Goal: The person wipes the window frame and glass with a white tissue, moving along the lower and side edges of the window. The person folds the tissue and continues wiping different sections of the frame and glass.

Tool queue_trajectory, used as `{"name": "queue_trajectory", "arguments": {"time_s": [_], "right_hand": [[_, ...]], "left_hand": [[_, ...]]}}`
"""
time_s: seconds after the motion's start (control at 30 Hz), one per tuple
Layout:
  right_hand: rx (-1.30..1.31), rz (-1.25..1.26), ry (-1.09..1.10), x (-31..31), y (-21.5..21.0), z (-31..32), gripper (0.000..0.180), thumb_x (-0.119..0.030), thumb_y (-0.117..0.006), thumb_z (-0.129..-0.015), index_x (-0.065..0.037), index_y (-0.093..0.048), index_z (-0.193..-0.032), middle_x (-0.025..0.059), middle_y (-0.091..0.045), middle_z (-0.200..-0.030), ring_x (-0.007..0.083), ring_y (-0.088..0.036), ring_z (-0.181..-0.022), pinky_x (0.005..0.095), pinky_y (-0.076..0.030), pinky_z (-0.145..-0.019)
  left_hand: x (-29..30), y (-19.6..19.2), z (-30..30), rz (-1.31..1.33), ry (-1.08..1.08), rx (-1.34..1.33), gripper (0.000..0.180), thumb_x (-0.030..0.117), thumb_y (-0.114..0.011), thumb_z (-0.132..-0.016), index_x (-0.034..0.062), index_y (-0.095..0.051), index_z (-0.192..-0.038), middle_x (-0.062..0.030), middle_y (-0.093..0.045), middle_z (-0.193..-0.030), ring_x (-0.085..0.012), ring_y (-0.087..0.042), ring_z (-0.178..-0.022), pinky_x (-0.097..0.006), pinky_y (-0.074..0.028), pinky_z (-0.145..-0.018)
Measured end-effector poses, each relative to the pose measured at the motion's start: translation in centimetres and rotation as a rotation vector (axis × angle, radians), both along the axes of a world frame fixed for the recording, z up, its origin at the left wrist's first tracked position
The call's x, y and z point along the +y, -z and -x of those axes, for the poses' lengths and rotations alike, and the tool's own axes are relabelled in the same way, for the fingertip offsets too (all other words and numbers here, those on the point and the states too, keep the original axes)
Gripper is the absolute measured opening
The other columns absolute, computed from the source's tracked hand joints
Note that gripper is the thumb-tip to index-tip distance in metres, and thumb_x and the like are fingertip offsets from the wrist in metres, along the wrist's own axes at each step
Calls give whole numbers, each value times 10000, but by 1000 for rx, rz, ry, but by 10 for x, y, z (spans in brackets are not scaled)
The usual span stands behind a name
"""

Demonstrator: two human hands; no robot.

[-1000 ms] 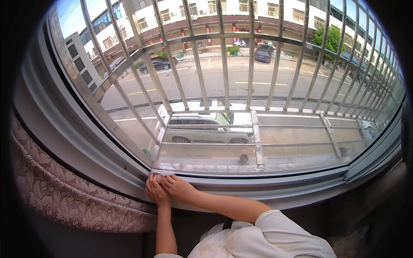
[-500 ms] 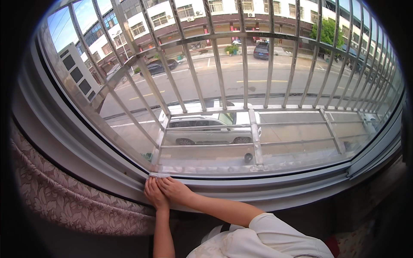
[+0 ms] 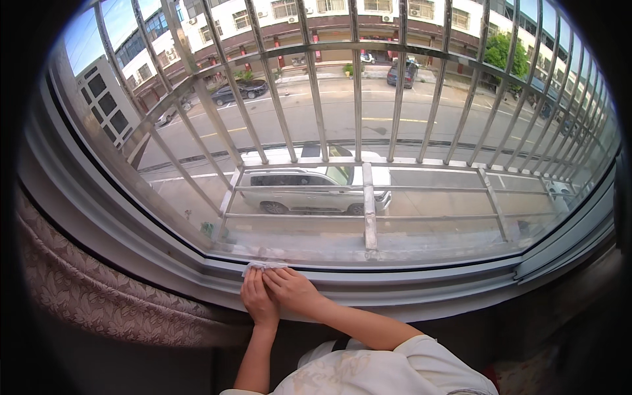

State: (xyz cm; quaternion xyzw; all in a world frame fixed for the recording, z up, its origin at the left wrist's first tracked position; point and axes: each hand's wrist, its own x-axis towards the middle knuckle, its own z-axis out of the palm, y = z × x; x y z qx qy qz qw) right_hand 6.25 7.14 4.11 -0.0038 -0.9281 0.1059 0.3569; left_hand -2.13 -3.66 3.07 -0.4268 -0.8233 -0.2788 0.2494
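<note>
Down on the window track (image 3: pixel 395 280), from the head view, a small white cloth (image 3: pixel 262 266) is pressed flat, just beyond the fingertips of both hands. It is crumpled, pale, mostly covered. The left hand (image 3: pixel 257 299) and right hand (image 3: pixel 293 293) are laid side by side, touching, fingers extended and flattened onto the cloth, nothing gripped. Beyond the track, metal bars (image 3: pixel 359 112) are seen.
</note>
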Motion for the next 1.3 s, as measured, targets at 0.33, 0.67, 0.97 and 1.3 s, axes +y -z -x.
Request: {"name": "queue_trajectory", "arguments": {"time_s": [0.33, 0.67, 0.97, 1.3], "right_hand": [[88, 154, 235, 56, -11, -161, 248, -145, -705, -801, -66, -695, -1037, 54, -692, -1107, 225, -655, -1019, 367, -517, -882], [125, 211, 474, 88, 3, -261, 205, -56, -746, -782, -95, -680, -972, 50, -682, -1044, 271, -623, -935, 394, -474, -842], [137, 110, 465, 75, 0, -219, 245, -67, -733, -776, -78, -701, -1020, 41, -666, -1017, 238, -620, -919, 374, -479, -812], [46, 56, 223, 36, -6, -104, 322, -115, -604, -811, -12, -658, -1112, 61, -634, -1042, 212, -605, -950, 336, -494, -869]], "left_hand": [[57, -8, -127, -45, 409, -100, 282, 141, -625, -923, 11, -690, -1165, -139, -659, -1201, -312, -599, -1170, -464, -439, -1029], [111, -5, -208, -136, 651, -84, 274, 68, -734, -814, 59, -730, -1087, -48, -697, -1109, -225, -647, -1082, -378, -517, -945], [101, -1, -174, -204, 550, -50, 195, 81, -740, -789, 101, -742, -984, -24, -704, -1013, -211, -657, -961, -404, -506, -938], [41, -2, -76, -179, 263, 46, 154, 86, -742, -826, 102, -746, -980, -29, -707, -1021, -219, -668, -990, -416, -482, -969]]}}
